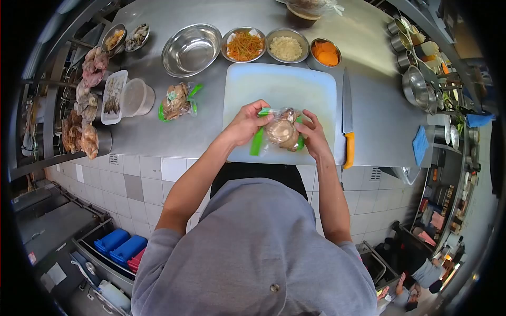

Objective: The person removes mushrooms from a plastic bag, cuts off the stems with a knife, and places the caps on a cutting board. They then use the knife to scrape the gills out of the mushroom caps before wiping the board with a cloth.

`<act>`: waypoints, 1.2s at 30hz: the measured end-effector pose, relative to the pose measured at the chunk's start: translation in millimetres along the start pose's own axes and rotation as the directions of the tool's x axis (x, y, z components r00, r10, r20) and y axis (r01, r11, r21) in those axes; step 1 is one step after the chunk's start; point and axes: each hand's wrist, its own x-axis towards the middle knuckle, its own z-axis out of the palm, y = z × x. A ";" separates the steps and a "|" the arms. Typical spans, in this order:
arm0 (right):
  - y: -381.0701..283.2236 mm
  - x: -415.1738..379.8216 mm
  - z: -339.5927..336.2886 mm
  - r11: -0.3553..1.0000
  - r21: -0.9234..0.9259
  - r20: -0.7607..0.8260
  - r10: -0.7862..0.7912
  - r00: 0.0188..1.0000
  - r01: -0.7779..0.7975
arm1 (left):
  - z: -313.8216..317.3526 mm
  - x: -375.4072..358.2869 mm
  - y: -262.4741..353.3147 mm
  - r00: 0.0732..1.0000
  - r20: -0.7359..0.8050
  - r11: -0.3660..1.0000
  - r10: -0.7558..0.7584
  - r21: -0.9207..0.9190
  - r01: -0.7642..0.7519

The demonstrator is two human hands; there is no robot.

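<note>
A clear plastic bag of brown mushrooms (pixel 282 130) with green printed strips is held over the white cutting board (pixel 279 87). My left hand (pixel 247 124) pinches the bag's upper left edge between thumb and fingers. On the bag's right side, my right hand (pixel 314 136) grips the plastic, its index finger raised. A second bag of mushrooms (pixel 177 101), also green-marked, lies on the steel table left of the board. Just right of the board rests a large knife (pixel 348 121) with a yellow handle, its blade pointing away from me.
Along the back stand an empty steel bowl (pixel 192 50), a bowl of orange and green shreds (pixel 245 45), a bowl of chopped pale pieces (pixel 287 48) and a bowl of orange slices (pixel 326 53). A plastic tub (pixel 138 97) and seafood tray (pixel 113 100) sit left. A blue cloth (pixel 420 145) lies right.
</note>
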 end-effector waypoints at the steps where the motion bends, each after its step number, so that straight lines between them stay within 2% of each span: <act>1: 1.2 4.9 -3.1 0.984 0.175 0.058 -0.028 0.998 0.017 | 0.5 2.2 5.3 1.000 -0.014 0.998 0.009 -0.063 -0.010; 2: 4.6 7.9 -5.6 0.939 0.345 0.114 -0.062 0.992 0.020 | 0.4 3.5 7.9 0.999 -0.033 0.992 0.016 -0.127 -0.020; 5: -13.0 -18.7 1.3 0.844 0.523 0.071 0.095 0.993 -0.118 | 15.3 12.9 7.1 0.999 -0.013 0.990 0.039 -0.137 -0.040; 6: -15.1 -12.1 -0.5 0.896 0.444 -0.025 0.022 0.999 -0.008 | 8.8 17.3 18.7 0.992 -0.098 0.996 0.080 0.052 -0.075; 8: -22.2 -7.2 -22.2 0.959 0.225 -0.212 -0.125 0.969 0.173 | 3.7 21.3 29.6 0.952 -0.241 0.919 0.190 0.384 -0.086; 11: -23.7 28.5 -36.9 0.966 -0.052 -0.277 -0.258 0.925 0.254 | -11.8 35.9 -3.6 0.861 -0.317 0.818 0.397 0.548 -0.175; 13: -30.9 37.2 -31.4 0.951 -0.175 -0.329 -0.299 0.896 0.253 | -22.7 43.9 -23.4 0.854 -0.353 0.782 0.382 0.616 -0.095; 15: -27.9 44.0 -31.3 0.909 -0.368 -0.369 -0.338 0.866 0.198 | -30.3 44.3 -37.2 0.864 -0.398 0.766 0.307 0.643 0.024; 17: -20.4 48.4 -42.5 0.832 -0.479 -0.350 -0.472 0.809 0.278 | -36.9 41.3 -44.0 0.875 -0.451 0.751 0.176 0.636 0.177; 18: -19.6 48.7 -51.1 0.788 -0.530 -0.337 -0.536 0.774 0.314 | -39.2 38.1 -45.2 0.876 -0.456 0.797 0.155 0.581 0.162; 20: -29.6 21.0 -75.3 0.626 -0.748 -0.409 -0.698 0.588 0.223 | -43.6 34.0 -43.7 0.881 -0.459 0.877 0.118 0.464 0.124; 22: -14.1 -9.0 -136.8 0.372 -0.923 -0.288 -0.836 0.467 0.098 | -47.4 27.7 -40.1 0.887 -0.455 0.890 0.072 0.432 0.149; 24: 8.2 -39.8 -182.7 0.251 -0.964 -0.256 -0.790 0.557 -0.087 | -47.7 24.4 -35.9 0.884 -0.465 0.899 0.048 0.405 0.164; 27: 29.4 -58.7 -193.1 0.536 -0.827 -0.472 -0.498 0.727 -0.170 | -45.2 21.0 -29.9 0.872 -0.486 0.877 0.056 0.441 0.190; 30: 42.9 -53.4 -189.5 0.390 -0.919 -0.319 -0.644 0.695 -0.060 | -44.0 19.9 -27.7 0.867 -0.489 0.777 0.098 0.582 0.240; 32: 41.7 -58.1 -186.1 0.717 -0.697 -0.419 -0.376 0.826 -0.028 | -49.4 19.0 -26.3 0.871 -0.480 0.682 0.107 0.673 0.287; 33: 35.9 -62.5 -179.1 0.840 -0.541 -0.418 -0.231 0.878 -0.037 | -52.1 19.7 -26.3 0.876 -0.473 0.677 0.096 0.676 0.291; 34: 34.9 -75.3 -160.6 0.888 -0.460 -0.439 -0.225 0.870 -0.002 | -55.0 20.9 -26.5 0.879 -0.469 0.676 0.089 0.677 0.293; 36: 55.5 -103.9 -134.0 0.873 -0.475 -0.483 -0.363 0.796 0.110 | -60.1 21.2 -30.7 0.884 -0.460 0.675 0.084 0.679 0.289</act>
